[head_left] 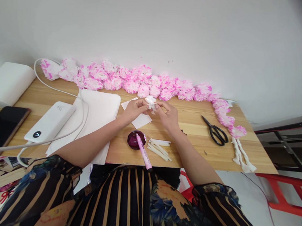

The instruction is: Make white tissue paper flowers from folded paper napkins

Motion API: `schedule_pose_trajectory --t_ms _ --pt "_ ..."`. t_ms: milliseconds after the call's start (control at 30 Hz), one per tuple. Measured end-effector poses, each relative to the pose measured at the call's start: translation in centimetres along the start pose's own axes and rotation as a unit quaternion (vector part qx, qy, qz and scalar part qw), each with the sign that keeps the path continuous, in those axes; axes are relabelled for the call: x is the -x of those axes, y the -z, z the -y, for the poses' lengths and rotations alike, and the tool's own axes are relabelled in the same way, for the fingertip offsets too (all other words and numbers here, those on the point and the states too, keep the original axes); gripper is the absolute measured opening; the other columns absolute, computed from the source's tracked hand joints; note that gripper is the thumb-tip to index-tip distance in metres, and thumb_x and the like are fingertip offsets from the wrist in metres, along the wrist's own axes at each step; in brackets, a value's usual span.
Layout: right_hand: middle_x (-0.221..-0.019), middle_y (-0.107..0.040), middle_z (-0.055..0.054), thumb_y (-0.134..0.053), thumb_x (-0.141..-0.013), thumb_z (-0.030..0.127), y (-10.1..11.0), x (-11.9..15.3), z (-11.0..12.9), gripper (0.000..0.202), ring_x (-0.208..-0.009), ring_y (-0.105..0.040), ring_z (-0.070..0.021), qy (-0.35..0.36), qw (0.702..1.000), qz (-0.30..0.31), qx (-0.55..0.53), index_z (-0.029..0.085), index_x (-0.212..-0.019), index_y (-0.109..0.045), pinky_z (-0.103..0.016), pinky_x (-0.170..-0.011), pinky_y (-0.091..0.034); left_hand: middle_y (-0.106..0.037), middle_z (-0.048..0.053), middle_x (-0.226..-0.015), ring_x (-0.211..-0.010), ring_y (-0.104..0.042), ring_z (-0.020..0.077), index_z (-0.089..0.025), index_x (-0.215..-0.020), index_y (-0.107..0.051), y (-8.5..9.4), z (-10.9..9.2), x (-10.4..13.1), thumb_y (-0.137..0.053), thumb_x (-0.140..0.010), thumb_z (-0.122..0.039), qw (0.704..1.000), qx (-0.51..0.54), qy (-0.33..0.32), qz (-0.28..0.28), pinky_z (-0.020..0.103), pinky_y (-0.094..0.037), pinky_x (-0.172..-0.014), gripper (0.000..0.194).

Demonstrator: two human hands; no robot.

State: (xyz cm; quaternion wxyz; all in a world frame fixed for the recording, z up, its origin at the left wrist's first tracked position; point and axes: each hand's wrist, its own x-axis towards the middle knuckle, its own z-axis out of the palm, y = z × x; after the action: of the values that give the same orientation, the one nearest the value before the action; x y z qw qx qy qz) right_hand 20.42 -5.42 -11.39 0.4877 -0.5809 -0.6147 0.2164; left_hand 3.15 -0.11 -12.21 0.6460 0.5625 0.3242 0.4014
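Observation:
Between my two hands is a small piece of crumpled white paper (150, 100). My left hand (136, 109) pinches its left side, and my right hand (168, 115) pinches its right side, fingertips close together. Under and beside my left hand lies a small white sheet (142, 121). Nearer to me, a pink marker (143, 152) rests on a dark purple round object (132, 141). Several thin white sticks (159, 150) lie to its right. Black-handled scissors (215, 131) lie right of my right forearm.
Pink and white paper flowers (143, 80) line the wall. A stack of white paper (100, 103), a white power bank (49, 121) with a cable, a phone (4, 128) and a white box (8, 82) are at left. Twisted white strips (242, 156) hang near the right edge; a red stool (290, 192) stands below.

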Motion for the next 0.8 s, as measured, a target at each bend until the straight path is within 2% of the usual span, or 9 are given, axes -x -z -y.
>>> schedule_pose_trajectory --t_ms 100,167,233,333,433,500,633,700,800 --pt "-0.091 -0.079 -0.001 -0.066 -0.084 0.043 -0.18 -0.14 -0.22 0.023 -0.087 -0.071 -0.0216 -0.113 0.984 0.005 -0.138 0.023 -0.091 -0.076 -0.038 -0.088 -0.054 -0.073 0.006 -0.078 -0.077 -0.072 0.0162 -0.014 -0.073 -0.060 0.17 0.23 -0.25 -0.080 -0.071 -0.035 0.996 0.088 0.021 -0.002 0.031 -0.058 -0.076 0.029" --pt "-0.088 -0.078 -0.001 -0.067 -0.083 0.044 -0.27 -0.18 -0.23 0.024 -0.083 -0.070 -0.0205 -0.139 0.975 0.010 -0.173 0.022 -0.088 -0.075 -0.037 -0.087 -0.054 -0.073 0.006 -0.080 -0.077 -0.072 0.0155 -0.014 -0.074 -0.059 0.23 0.37 -0.36 -0.081 -0.070 -0.036 0.997 0.078 0.019 0.003 0.031 -0.058 -0.075 0.032" --pt "-0.087 -0.078 -0.001 -0.065 -0.084 0.042 -0.28 -0.09 -0.04 0.022 -0.083 -0.070 -0.0205 -0.118 0.983 0.010 -0.139 0.022 -0.087 -0.075 -0.037 -0.087 -0.053 -0.073 0.004 -0.080 -0.076 -0.071 0.0141 -0.014 -0.080 -0.060 0.19 0.43 -0.36 -0.081 -0.071 -0.036 0.999 0.031 0.005 0.013 0.028 -0.056 -0.074 0.032" --pt "-0.091 -0.079 -0.002 -0.060 -0.088 0.037 -0.18 0.18 0.46 0.021 -0.090 -0.070 -0.0220 -0.025 0.999 0.004 -0.023 0.023 -0.089 -0.076 -0.037 -0.090 -0.051 -0.071 0.001 -0.079 -0.075 -0.069 0.0131 -0.017 -0.087 -0.057 0.04 0.36 -0.20 -0.078 -0.076 -0.037 0.999 -0.044 -0.018 0.013 0.026 -0.055 -0.070 0.032" --pt "-0.092 -0.078 -0.003 -0.058 -0.090 0.036 -0.10 0.32 0.65 0.022 -0.091 -0.069 -0.0228 0.047 0.997 0.007 0.058 0.024 -0.089 -0.076 -0.038 -0.090 -0.049 -0.069 0.000 -0.076 -0.072 -0.068 0.0131 -0.018 -0.085 -0.054 -0.01 0.12 -0.10 -0.072 -0.081 -0.036 0.995 -0.092 -0.028 -0.002 0.025 -0.054 -0.066 0.026" --pt "-0.092 -0.078 -0.004 -0.058 -0.089 0.036 -0.06 0.25 0.47 0.022 -0.090 -0.069 -0.0228 0.035 0.998 0.012 0.059 0.023 -0.088 -0.075 -0.038 -0.089 -0.049 -0.068 0.000 -0.074 -0.070 -0.066 0.0122 -0.017 -0.082 -0.055 0.06 -0.07 -0.14 -0.067 -0.084 -0.033 0.995 -0.100 -0.027 -0.009 0.023 -0.052 -0.064 0.020" --pt "-0.094 -0.079 -0.004 -0.057 -0.088 0.035 0.03 -0.03 0.07 0.023 -0.088 -0.071 -0.0218 -0.044 0.998 0.038 -0.004 0.021 -0.092 -0.074 -0.036 -0.086 -0.052 -0.065 -0.001 -0.068 -0.063 -0.059 0.0092 -0.016 -0.076 -0.056 0.25 -0.26 -0.22 -0.064 -0.083 -0.025 0.993 -0.111 -0.024 -0.014 0.021 -0.046 -0.062 0.014" --pt "-0.097 -0.079 -0.005 -0.058 -0.088 0.035 0.06 -0.07 0.16 0.024 -0.088 -0.071 -0.0217 -0.021 0.999 0.038 0.008 0.020 -0.098 -0.075 -0.036 -0.086 -0.052 -0.064 -0.001 -0.067 -0.061 -0.058 0.0095 -0.017 -0.074 -0.056 0.22 -0.22 -0.14 -0.065 -0.081 -0.025 0.991 -0.130 -0.029 -0.017 0.022 -0.043 -0.061 0.015" --pt "-0.097 -0.079 -0.006 -0.062 -0.089 0.038 0.06 0.06 0.46 0.025 -0.088 -0.069 -0.0226 0.073 0.993 0.016 0.092 0.021 -0.101 -0.076 -0.037 -0.086 -0.050 -0.065 0.000 -0.069 -0.064 -0.057 0.0108 -0.017 -0.075 -0.059 0.03 -0.12 0.11 -0.068 -0.081 -0.032 0.986 -0.160 -0.050 -0.016 0.023 -0.041 -0.061 0.019"
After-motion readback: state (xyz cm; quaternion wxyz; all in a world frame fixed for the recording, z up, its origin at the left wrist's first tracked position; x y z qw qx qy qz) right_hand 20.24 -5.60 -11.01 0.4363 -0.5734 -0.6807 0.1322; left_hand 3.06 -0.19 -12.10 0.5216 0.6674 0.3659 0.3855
